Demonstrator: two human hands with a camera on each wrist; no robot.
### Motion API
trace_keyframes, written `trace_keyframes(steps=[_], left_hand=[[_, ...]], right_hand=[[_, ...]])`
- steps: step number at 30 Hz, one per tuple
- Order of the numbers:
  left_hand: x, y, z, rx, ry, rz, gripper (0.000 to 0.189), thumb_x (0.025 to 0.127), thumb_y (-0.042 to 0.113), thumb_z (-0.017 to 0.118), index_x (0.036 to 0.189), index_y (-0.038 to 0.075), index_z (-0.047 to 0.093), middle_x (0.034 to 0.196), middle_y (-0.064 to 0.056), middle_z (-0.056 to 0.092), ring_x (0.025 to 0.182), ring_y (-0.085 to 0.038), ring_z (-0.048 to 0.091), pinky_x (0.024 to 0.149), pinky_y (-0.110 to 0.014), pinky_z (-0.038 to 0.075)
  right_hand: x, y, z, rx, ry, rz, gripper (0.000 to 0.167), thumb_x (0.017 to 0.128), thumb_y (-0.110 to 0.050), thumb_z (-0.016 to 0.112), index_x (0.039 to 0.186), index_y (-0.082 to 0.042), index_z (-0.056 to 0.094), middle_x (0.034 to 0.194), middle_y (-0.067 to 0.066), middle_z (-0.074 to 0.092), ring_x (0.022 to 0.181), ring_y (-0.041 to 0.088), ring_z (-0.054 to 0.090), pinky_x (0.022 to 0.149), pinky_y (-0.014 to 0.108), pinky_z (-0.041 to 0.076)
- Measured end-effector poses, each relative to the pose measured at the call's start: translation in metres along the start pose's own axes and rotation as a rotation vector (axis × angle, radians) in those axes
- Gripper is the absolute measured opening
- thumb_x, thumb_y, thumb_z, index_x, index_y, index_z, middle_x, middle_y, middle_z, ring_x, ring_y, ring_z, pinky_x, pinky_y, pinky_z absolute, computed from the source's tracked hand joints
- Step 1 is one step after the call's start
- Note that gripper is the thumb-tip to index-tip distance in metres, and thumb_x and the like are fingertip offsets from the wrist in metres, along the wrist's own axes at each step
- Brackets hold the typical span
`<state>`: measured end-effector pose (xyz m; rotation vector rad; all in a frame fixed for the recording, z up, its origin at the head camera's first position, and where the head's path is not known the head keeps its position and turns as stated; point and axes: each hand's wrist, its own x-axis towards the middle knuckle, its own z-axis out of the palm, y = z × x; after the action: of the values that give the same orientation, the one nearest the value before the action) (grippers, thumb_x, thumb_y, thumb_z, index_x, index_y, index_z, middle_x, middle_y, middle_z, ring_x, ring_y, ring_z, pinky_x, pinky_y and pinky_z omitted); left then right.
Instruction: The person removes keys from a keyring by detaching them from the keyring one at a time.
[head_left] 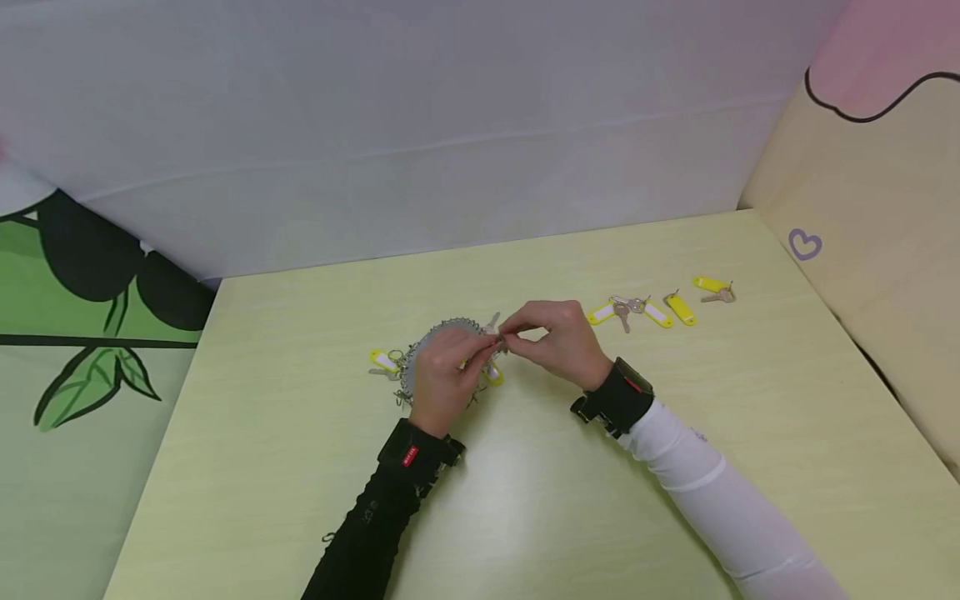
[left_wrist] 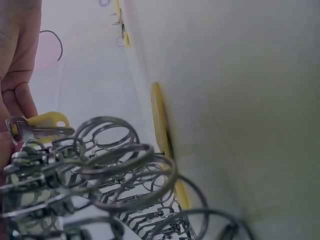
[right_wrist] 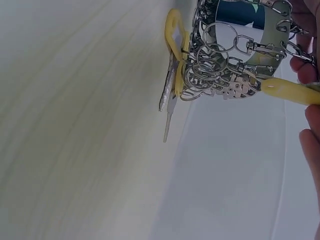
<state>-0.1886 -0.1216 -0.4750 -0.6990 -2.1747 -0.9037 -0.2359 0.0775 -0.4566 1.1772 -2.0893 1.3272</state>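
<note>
A round grey holder (head_left: 429,337) stands on the table, its rim hung with many metal swivel clasps (right_wrist: 255,47) and rings. My left hand (head_left: 442,375) reaches over it and pinches at a clasp on its right side; the fingertips partly hide the exact grip. Meeting it from the right, my right hand (head_left: 558,342) pinches a yellow key tag (right_wrist: 287,91) at the rim. A silver key (left_wrist: 50,131) lies beside that tag in the left wrist view. Another yellow tag (head_left: 384,360) with a key hangs on the holder's left; one more tag (head_left: 493,373) hangs below the hands.
To the right on the table (head_left: 570,492) lie several yellow tags with keys: a group with white labels (head_left: 658,313), a single tag (head_left: 681,308), and a farther tag (head_left: 711,284) with its key (head_left: 722,295). Fabric walls (head_left: 450,200) border the table's back and right side.
</note>
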Motion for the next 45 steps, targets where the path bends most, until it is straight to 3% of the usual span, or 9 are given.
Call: trace_keyframes(steps=[10,21,30,38,45], left_hand=[[0.0,0.002,0.0,0.07,0.003,0.049,0.01,0.088,0.008,0.082,0.098,0.005,0.082,0.077,-0.006,0.075,0.073,-0.021,0.068,0.075,-0.039,0.058],[0.003,0.005,0.0,0.055,0.018,0.041,0.008,0.089,0.007,0.082,0.096,0.003,0.082,0.078,-0.006,0.076,0.075,-0.022,0.069,0.079,-0.039,0.058],[-0.001,-0.001,0.001,-0.067,-0.009,-0.047,0.011,0.091,0.007,0.079,0.101,0.005,0.081,0.09,-0.008,0.077,0.084,-0.022,0.072,0.076,-0.038,0.057],[0.0,-0.002,0.0,-0.077,-0.035,-0.053,0.007,0.095,0.009,0.075,0.101,0.006,0.078,0.094,-0.01,0.077,0.089,-0.025,0.073,0.082,-0.041,0.059],[0.001,-0.002,-0.003,-0.131,-0.055,-0.134,0.007,0.097,0.01,0.073,0.1,0.005,0.077,0.096,-0.011,0.077,0.092,-0.026,0.073,0.085,-0.041,0.058]], right_hand=[[-0.001,0.003,0.0,-0.035,0.001,-0.044,0.021,0.078,0.011,0.08,0.089,-0.006,0.079,0.084,0.004,0.078,0.078,0.016,0.076,0.074,0.028,0.061],[0.001,0.002,-0.002,-0.063,-0.023,-0.088,0.02,0.079,0.009,0.078,0.089,-0.008,0.077,0.084,0.001,0.076,0.077,0.012,0.073,0.07,0.03,0.059],[0.0,0.001,-0.003,-0.152,-0.069,-0.132,0.018,0.08,0.006,0.082,0.09,-0.007,0.075,0.084,0.003,0.075,0.076,0.012,0.072,0.067,0.029,0.058],[-0.001,-0.003,0.001,-0.232,-0.073,-0.185,0.021,0.078,0.01,0.079,0.09,-0.005,0.071,0.081,0.004,0.073,0.07,0.013,0.069,0.061,0.026,0.055],[0.0,-0.008,0.004,-0.277,-0.096,-0.216,0.017,0.079,0.008,0.079,0.089,-0.004,0.072,0.081,0.003,0.072,0.064,0.012,0.064,0.057,0.021,0.051]])
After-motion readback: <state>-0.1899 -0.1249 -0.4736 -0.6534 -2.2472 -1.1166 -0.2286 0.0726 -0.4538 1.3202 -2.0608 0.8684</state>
